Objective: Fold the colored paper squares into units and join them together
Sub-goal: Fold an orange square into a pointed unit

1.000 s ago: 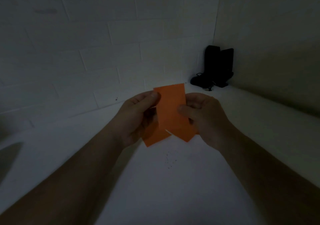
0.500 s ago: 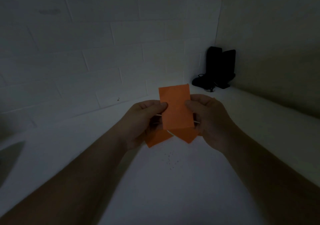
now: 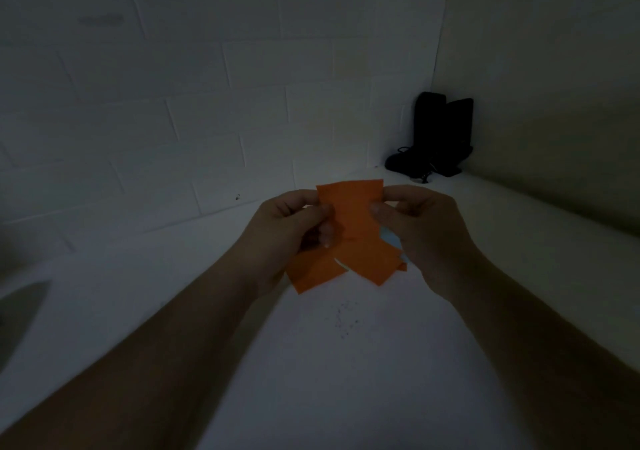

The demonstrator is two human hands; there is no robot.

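Observation:
Both hands hold orange paper pieces [image 3: 353,221] above a white table [image 3: 346,363] in dim light. My left hand [image 3: 294,227] pinches the left edge of the upright folded piece with thumb and fingers. My right hand [image 3: 422,227] pinches its right edge. Two more orange flaps [image 3: 367,262] hang below the hands, angled outward to the left and right. How the pieces are joined is hidden behind the fingers.
A dark object with a cable [image 3: 436,137] stands in the far right corner where the tiled wall [image 3: 207,103] meets the side wall. Small dark specks [image 3: 343,321] lie on the table below the paper.
The upright orange piece has sunk lower between my hands. Both thumbs have moved in over its edges, and the lower flaps have spread wider apart.

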